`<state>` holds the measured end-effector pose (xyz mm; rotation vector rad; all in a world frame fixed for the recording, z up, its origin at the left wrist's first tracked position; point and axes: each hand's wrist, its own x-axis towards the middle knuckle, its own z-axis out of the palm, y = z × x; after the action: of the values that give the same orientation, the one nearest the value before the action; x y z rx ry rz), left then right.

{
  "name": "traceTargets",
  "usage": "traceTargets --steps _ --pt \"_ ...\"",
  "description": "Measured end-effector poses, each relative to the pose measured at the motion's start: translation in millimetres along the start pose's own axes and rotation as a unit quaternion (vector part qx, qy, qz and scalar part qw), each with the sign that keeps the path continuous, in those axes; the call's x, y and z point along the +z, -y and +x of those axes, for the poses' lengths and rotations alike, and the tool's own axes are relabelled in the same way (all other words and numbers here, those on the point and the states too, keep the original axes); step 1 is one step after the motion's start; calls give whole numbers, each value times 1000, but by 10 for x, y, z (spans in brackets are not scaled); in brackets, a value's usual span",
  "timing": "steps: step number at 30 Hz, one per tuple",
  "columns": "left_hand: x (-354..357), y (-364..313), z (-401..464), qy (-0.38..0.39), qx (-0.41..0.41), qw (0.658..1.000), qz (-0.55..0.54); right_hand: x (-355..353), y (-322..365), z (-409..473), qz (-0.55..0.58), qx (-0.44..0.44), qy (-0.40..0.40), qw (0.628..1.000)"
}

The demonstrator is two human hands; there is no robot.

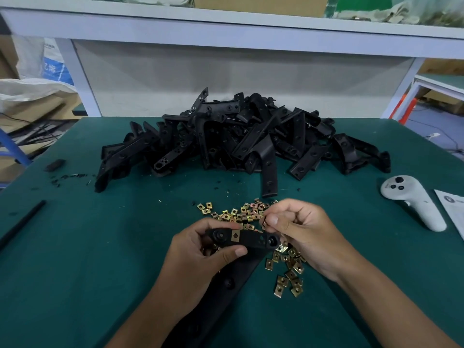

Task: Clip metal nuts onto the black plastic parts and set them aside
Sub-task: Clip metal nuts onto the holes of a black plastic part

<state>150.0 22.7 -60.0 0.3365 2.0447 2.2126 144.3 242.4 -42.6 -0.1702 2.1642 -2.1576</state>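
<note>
Left hand grips long black plastic part above green table mat; brass-coloured square metal nut sits clipped on it. Part's lower end cut off by frame edge. Right hand, fingers curled, pinches something small, unclear, at part's right end. Loose brass nuts partly hidden under hands. Black parts heap behind.

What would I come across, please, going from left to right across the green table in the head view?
Black rod → small black block → left hand holding a black plastic part → right hand → white controller → paper sheet.
</note>
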Motion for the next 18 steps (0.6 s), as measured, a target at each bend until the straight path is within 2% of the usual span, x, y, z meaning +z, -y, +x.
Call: traceTargets --steps 9,18 --pt "-10 34 0 7 4 1000 1 41 52 -39 -92 -13 2 996" --pt "-22 93 6 9 18 1000 19 50 94 -59 -122 -23 6 992"
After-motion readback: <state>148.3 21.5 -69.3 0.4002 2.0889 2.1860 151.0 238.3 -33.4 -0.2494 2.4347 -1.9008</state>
